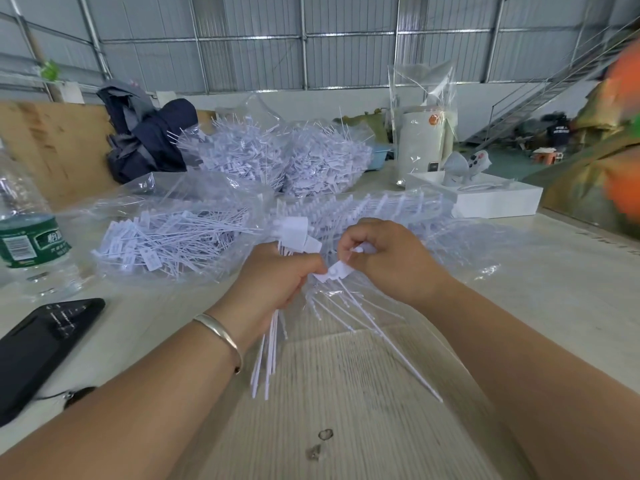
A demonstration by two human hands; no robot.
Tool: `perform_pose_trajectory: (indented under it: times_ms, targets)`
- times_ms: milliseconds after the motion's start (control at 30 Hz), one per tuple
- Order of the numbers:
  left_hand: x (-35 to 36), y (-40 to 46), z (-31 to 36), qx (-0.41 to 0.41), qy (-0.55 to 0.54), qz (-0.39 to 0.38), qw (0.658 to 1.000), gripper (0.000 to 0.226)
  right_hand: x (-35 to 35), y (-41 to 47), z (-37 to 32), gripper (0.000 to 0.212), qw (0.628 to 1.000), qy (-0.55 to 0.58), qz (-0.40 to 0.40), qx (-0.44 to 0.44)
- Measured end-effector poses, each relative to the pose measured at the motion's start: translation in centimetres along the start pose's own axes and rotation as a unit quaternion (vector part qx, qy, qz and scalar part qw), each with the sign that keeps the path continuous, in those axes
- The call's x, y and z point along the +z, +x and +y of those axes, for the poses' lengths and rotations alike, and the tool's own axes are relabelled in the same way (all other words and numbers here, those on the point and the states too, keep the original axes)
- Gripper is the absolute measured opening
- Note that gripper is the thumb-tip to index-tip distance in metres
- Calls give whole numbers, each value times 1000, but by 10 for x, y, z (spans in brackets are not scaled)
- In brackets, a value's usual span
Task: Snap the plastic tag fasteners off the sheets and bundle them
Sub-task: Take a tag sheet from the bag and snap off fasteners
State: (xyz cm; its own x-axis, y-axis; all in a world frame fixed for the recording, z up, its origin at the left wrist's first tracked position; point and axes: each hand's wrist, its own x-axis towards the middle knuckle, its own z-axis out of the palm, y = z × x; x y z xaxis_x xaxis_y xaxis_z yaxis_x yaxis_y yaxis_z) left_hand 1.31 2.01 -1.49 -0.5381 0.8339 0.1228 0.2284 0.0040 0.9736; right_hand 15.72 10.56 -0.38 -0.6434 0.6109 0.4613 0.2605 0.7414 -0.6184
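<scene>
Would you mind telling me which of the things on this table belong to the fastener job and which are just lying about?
Job: left hand gripping a fastener bundle; right hand pinching a tag; bagged fasteners; sheets.
Lying about: water bottle, phone, white box, dark clothing.

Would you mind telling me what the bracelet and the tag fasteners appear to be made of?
Bracelet: probably silver-toned metal, polished, since it shows a bright glint. Tag fasteners in the left hand: white matte plastic, judging by the thin, stiff moulded tails.
</scene>
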Motion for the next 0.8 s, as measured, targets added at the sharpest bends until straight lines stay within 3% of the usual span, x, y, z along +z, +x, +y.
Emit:
perform_pose_trajectory:
  times_ms: [67, 167, 233, 400, 600, 800]
  targets:
    - [0, -1, 0, 34, 34, 19, 999, 30, 1, 0, -1, 18, 1000, -22, -1, -2]
    - [-2, -2, -4, 124, 199, 66, 970, 21, 1, 1, 0, 19, 995, -101, -5, -21]
    - [-4, -2, -5, 138, 224, 84, 961, 22, -2, 2, 3, 21, 993, -112, 3, -19]
    - [-8, 1, -3, 49, 29, 34, 998, 31, -5, 4, 11, 14, 998, -14, 59, 6]
    - [-6, 1, -3, -9, -45, 47, 998, 39, 2, 3, 12, 14, 999, 24, 32, -7]
    - [-2, -1, -6, -48, -105, -23, 993, 43, 3, 3, 11, 14, 999, -9, 21, -41]
